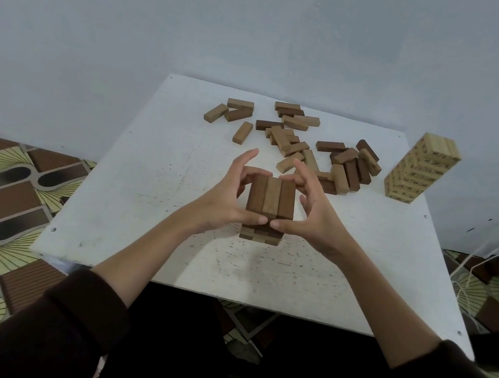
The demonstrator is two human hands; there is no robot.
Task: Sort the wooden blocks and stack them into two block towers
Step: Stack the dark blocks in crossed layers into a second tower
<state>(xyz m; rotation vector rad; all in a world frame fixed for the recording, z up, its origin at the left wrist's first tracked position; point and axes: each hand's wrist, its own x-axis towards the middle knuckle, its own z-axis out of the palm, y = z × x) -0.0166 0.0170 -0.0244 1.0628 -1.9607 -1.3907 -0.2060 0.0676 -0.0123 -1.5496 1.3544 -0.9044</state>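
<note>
A short tower of brown wooden blocks (pixel 271 197) stands in the middle of the white table (pixel 131 198); its top layer is three blocks side by side. My left hand (pixel 230 199) cups the tower's left side and my right hand (pixel 309 210) cups its right side. Both thumbs press the near face, and the curled fingers reach round the far end of the top layer. Loose brown and tan blocks (pixel 299 144) lie scattered behind the tower. A tall tower of pale printed blocks (pixel 420 169) stands at the table's right.
The table sits low against a grey wall (pixel 201 22), over a patterned floor mat (pixel 1 186). White cords (pixel 465 283) trail on the floor at the right. My dark-clothed legs (pixel 249 365) are under the near edge.
</note>
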